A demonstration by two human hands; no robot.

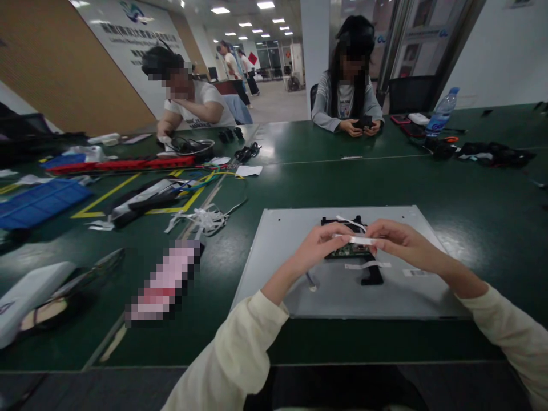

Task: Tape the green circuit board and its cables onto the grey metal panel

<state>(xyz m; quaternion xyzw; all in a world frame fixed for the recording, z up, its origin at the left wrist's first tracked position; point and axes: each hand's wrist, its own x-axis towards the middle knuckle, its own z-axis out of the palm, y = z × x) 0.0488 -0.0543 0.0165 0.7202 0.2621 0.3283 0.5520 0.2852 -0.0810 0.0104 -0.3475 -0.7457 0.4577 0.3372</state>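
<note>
Your desk (308,182) has a smooth, glossy green top with patches of glare. The panel (338,299) in front of you looks like smooth grey metal, fairly matt. The white strip (359,241) you hold looks thin and smooth, paper or tape. The black bracket (373,275) on your panel appears matt plastic. Your sleeve (244,337) is soft, matt cloth; the blue tray (43,202) looks plastic, the bottle (445,111) clear, shiny plastic.
</note>
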